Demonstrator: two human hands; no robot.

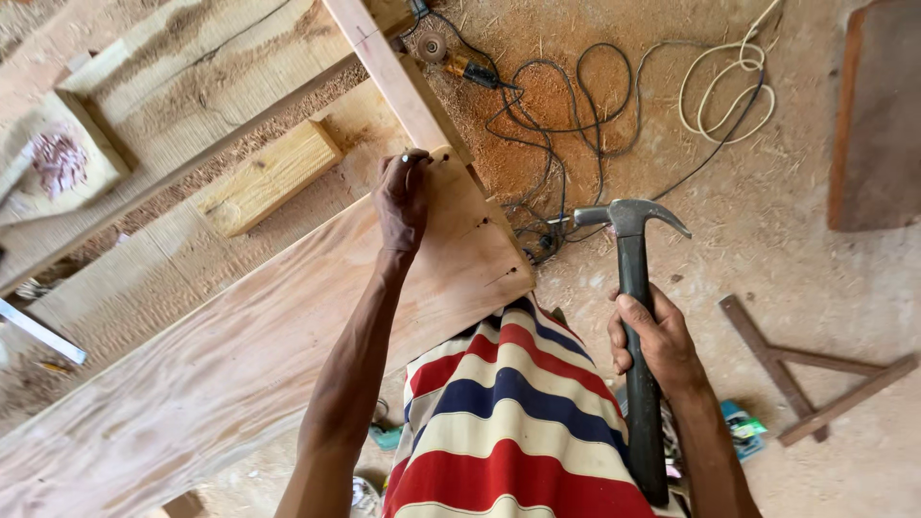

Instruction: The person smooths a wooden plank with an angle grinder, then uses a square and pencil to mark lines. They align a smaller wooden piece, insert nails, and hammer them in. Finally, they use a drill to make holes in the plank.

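Note:
My left hand (pixel 402 197) reaches forward onto the far corner of a wide plywood board (pixel 240 355), its fingertips pinching a small nail (pixel 414 157) upright near the board's edge. My right hand (pixel 655 338) grips the dark handle of a steel claw hammer (pixel 630 223), raised off to the right of the board with its head pointing left. A narrow wooden batten (pixel 389 72) runs away from the spot beside my left fingers. My striped shirt fills the bottom middle.
A short wood block (pixel 269 177) and thick planks (pixel 182 86) lie to the left. Tangled black and white cables (pixel 614 105) and an angle grinder (pixel 451 59) sit on the sawdust floor ahead. A wooden T-frame (pixel 806 379) lies at right.

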